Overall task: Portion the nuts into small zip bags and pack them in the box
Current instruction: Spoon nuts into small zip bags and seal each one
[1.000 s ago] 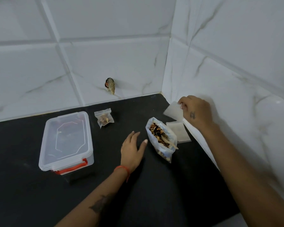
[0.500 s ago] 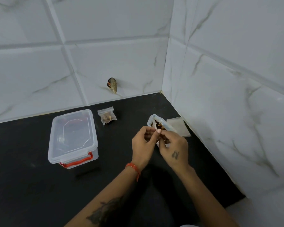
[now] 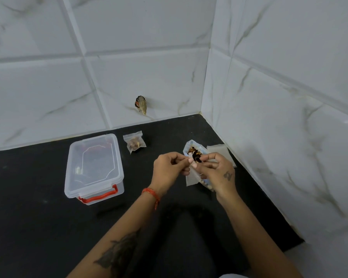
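Since half a second ago I see little change: both hands remain together over the big nut bag, though the empty small zip bag now hangs more visibly below them. My left hand and right hand each pinch its top edge with curled fingers, seemingly parting the mouth, but I can't tell for certain. One filled zip bag lies on the black surface beside the lidded box.

light: dim, even | shadows: soft, under arms | focus: slightly soft | edges: wide-angle bending
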The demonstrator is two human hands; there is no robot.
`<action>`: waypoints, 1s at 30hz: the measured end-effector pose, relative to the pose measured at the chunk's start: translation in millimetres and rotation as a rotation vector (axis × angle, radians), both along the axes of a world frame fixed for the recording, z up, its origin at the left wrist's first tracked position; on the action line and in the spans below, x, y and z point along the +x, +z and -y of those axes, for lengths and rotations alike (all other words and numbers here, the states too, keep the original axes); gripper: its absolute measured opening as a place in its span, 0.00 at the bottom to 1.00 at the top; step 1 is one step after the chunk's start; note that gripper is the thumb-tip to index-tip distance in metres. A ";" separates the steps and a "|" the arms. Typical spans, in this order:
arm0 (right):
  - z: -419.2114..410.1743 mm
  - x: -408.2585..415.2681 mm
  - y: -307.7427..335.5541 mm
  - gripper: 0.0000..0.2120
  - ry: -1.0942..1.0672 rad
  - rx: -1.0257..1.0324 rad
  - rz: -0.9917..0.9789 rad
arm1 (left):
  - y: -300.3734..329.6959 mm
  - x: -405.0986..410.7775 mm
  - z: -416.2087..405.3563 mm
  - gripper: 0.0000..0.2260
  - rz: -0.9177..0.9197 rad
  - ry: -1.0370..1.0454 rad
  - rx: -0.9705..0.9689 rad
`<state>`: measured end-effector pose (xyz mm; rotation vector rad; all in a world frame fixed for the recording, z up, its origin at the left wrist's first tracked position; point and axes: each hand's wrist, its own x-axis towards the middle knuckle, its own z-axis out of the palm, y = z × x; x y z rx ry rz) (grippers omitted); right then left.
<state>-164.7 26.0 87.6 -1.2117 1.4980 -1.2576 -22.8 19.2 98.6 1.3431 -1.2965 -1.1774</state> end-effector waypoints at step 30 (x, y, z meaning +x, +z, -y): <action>19.3 -9.3 8.5 0.13 0.317 -0.129 -0.700 | -6.0 28.8 16.8 0.39 0.818 -0.456 -0.349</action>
